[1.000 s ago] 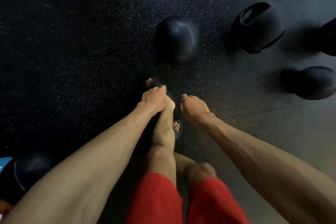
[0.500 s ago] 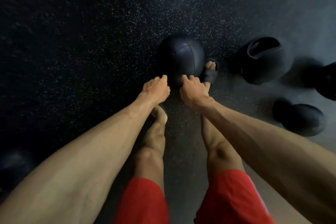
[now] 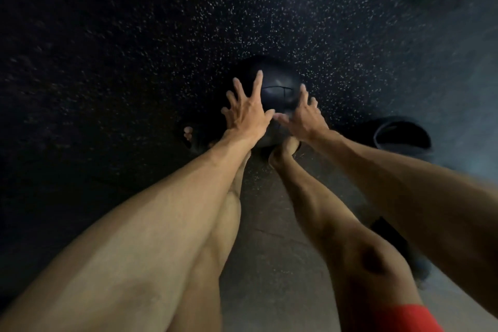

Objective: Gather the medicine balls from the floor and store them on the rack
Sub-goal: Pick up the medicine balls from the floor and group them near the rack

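Note:
A black medicine ball [image 3: 277,89] with stitched panels lies on the dark speckled floor right in front of my feet. My left hand [image 3: 246,109] is spread wide over the ball's left side, fingers apart. Over the ball's right side is my right hand [image 3: 303,114], also with fingers spread. Whether the palms touch the ball is unclear. The ball's near half is hidden behind both hands. The rack is not in view.
A second black ball [image 3: 403,136] with a curved handle opening lies on the floor to the right. Another dark object [image 3: 398,248] shows partly behind my right forearm. My feet in dark sandals stand just behind the ball, my legs below.
Both hands went from closed fists short of the ball to spread fingers over its sides. I have stepped closer and bent lower; the other balls slid out to the right.

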`<state>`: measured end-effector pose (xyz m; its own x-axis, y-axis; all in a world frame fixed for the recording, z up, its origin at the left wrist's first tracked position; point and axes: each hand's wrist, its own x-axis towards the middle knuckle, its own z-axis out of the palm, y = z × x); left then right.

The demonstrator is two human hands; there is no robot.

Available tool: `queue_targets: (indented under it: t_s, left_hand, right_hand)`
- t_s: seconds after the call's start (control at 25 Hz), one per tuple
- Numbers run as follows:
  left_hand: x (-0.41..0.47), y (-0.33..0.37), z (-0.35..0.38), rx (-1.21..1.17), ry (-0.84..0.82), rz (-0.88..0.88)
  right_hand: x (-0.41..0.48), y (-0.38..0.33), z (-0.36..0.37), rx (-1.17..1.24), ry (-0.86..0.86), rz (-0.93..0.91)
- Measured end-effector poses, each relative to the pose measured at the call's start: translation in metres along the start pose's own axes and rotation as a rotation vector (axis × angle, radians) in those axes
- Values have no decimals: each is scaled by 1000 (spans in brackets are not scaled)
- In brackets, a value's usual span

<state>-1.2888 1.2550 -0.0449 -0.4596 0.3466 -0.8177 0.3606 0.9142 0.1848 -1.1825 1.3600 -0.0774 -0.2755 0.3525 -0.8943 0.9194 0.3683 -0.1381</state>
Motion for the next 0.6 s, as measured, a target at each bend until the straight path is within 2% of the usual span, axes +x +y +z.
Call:
queue_targets:
  t_s: [0.08,0.32,0.48,0.6]
  left_hand:
    - [19,6,8,-45,-4,-27]
    - [49,-31,10,-241,-8,-171]
    - [67,-88,-14,-482,146,-365]
    - [81,-158,-50,-500,135,-492]
  right_hand:
    - [20,10,-3,61,-29,-45]
    - [39,10,-6,-58,-99,-256]
    - [32,-34,0,-208,-5,-450]
    - [30,-93,11,-297,71,-570]
